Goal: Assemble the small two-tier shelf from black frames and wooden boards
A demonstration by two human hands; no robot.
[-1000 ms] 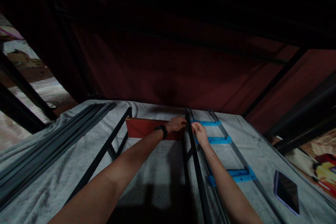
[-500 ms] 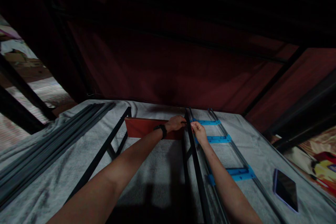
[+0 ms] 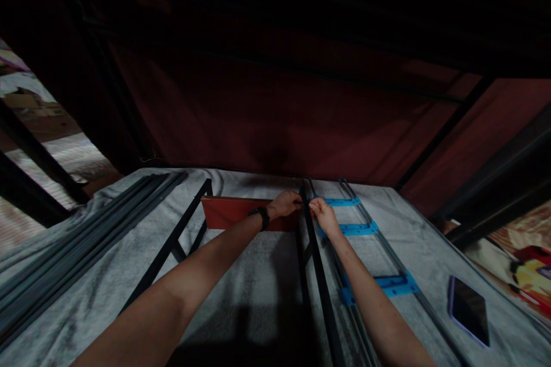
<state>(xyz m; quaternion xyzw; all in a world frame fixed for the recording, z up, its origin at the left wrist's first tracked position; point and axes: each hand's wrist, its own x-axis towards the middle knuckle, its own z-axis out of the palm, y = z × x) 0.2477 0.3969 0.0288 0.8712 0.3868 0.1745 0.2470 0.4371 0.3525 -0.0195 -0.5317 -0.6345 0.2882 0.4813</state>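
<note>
My left hand [image 3: 286, 204], with a black watch [image 3: 262, 217] on its wrist, reaches over a reddish-brown board [image 3: 226, 212]. Its fingers are closed at the inner side of the right-hand bar of a black metal frame [image 3: 317, 275], where the board's end meets it. On the outer side of that same bar, my right hand [image 3: 325, 217] is closed in a pinch with its fingertips close to the metal. Whatever either set of fingers holds is too small or hidden to make out. The board stands on edge between the frame's two sides.
Blue brackets [image 3: 355, 229] and grey metal rails [image 3: 394, 258] lie to the right of the frame. A phone [image 3: 469, 309] rests at the lower right. Long dark grey bars [image 3: 107, 218] are bundled at the left. Grey cloth [image 3: 241, 275] lies beneath everything, and a dark red curtain [image 3: 258, 109] hangs behind.
Both hands stay at the same bar, with only slight finger movement. The whole view has shifted a little; the frame and board keep their arrangement.
</note>
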